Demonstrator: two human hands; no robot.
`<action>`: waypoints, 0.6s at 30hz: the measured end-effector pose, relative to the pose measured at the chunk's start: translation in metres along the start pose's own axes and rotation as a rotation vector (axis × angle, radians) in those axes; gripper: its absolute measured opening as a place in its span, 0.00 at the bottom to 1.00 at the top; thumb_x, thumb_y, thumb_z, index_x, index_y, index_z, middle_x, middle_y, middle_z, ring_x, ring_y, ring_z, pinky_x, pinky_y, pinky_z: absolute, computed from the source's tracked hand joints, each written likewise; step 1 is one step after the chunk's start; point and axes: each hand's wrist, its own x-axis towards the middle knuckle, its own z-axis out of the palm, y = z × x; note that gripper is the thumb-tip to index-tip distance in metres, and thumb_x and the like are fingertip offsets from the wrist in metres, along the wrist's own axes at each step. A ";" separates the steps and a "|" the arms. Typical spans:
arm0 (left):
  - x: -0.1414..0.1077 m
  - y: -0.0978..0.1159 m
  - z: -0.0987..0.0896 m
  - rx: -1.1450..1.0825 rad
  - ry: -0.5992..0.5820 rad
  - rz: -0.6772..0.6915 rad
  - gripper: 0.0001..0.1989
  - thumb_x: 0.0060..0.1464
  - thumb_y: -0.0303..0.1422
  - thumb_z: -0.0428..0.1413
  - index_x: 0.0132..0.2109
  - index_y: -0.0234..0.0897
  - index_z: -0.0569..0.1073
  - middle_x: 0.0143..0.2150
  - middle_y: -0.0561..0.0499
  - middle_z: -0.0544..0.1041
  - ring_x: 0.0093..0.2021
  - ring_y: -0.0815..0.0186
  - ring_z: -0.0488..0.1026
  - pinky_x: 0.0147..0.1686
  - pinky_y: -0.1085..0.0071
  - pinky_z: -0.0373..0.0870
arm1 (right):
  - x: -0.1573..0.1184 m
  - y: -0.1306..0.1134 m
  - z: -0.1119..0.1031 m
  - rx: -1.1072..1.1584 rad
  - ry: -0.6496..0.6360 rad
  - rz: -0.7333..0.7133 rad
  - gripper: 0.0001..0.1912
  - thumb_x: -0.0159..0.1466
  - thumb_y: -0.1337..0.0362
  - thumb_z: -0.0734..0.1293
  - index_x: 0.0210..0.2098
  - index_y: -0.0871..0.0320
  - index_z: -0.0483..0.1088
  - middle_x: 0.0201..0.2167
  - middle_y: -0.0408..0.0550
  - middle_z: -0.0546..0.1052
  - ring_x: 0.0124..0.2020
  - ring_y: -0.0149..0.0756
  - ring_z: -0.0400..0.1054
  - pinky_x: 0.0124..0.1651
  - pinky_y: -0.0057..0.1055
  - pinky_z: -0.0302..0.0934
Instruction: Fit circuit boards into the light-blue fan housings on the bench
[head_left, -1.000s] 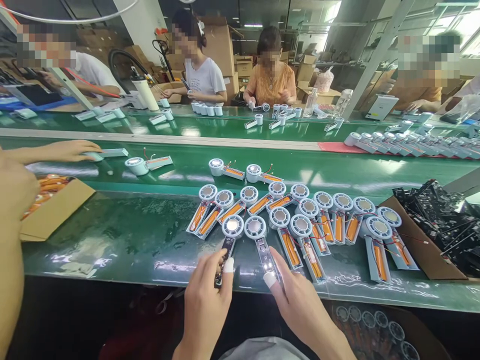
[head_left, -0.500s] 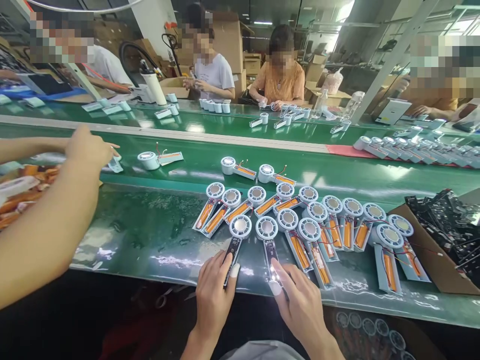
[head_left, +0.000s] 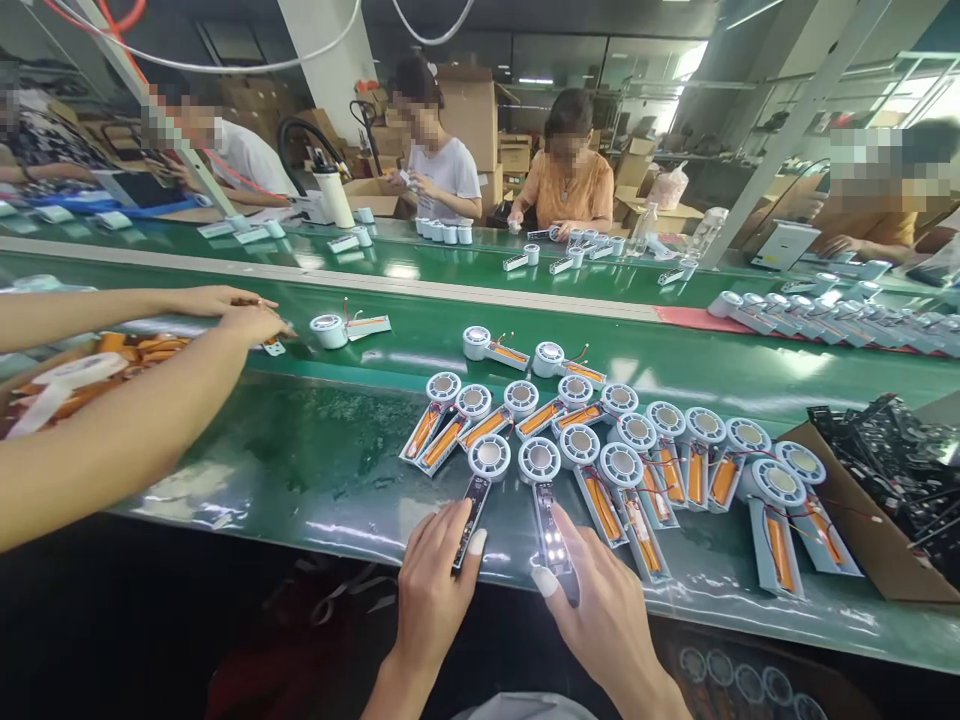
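Observation:
Near the bench's front edge, my left hand (head_left: 439, 585) holds the handle of a light-blue handheld fan (head_left: 489, 458) between thumb and fingers; a black circuit board shows in that handle. To its right, my right hand (head_left: 600, 600) grips a second fan (head_left: 539, 460) by its handle, where several small lights glow white on the board. Both fan heads point away from me, side by side and slightly apart. Several open fans with orange batteries and loose wires, such as one (head_left: 622, 466) beside my right hand, lie behind and to the right.
A cardboard box (head_left: 862, 540) of black circuit boards stands at the right. Another person's arms (head_left: 165, 400) reach in from the left over orange batteries (head_left: 142, 350). Across the green belt (head_left: 420, 290) several people sit among more fans.
The view has shifted slightly, moving the scene right on the left side. The other person's hands have moved closer together. More lights show on the right fan's board as my right fingers uncover it.

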 end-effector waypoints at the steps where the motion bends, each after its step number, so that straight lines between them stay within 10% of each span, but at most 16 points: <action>1: 0.002 0.000 -0.002 0.001 -0.026 -0.002 0.17 0.67 0.28 0.53 0.61 0.33 0.70 0.49 0.40 0.82 0.49 0.56 0.80 0.50 0.57 0.76 | 0.002 -0.001 0.001 -0.027 -0.009 0.010 0.27 0.74 0.52 0.56 0.67 0.60 0.59 0.37 0.51 0.76 0.32 0.39 0.74 0.30 0.31 0.66; 18: 0.011 -0.007 0.008 0.066 -0.014 0.090 0.16 0.61 0.25 0.53 0.56 0.35 0.72 0.46 0.40 0.83 0.49 0.54 0.81 0.49 0.56 0.77 | 0.009 0.003 0.016 -0.097 0.146 -0.054 0.23 0.75 0.57 0.54 0.61 0.63 0.68 0.23 0.43 0.71 0.21 0.35 0.71 0.25 0.31 0.59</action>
